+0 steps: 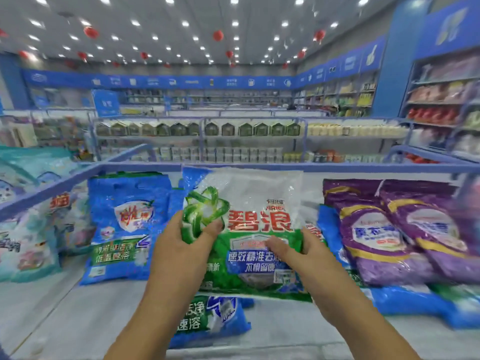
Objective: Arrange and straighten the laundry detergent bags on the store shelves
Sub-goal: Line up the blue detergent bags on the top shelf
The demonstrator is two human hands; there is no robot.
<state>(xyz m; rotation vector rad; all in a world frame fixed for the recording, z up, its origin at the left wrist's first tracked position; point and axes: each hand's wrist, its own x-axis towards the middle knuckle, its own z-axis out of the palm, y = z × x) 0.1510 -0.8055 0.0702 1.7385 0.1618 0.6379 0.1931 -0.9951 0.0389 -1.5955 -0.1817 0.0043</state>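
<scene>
I hold a green and white detergent bag (257,203) with red characters upright over the middle of the white shelf top (65,315). My left hand (181,245) grips its left edge by the green swirl logo. My right hand (298,253) grips its lower right side. A blue bag (124,224) leans to the left of it. Another blue bag (220,318) lies flat beneath it. Two purple bags (384,235) lean at the right, resting on a flat blue bag (415,302).
Teal and white bags (26,229) fill the neighbouring section at the left, behind a blue rail (52,190). A blue rail (337,167) runs along the shelf's back edge. Further store shelves (233,136) stand beyond, and a tall wall shelf (441,105) at the right.
</scene>
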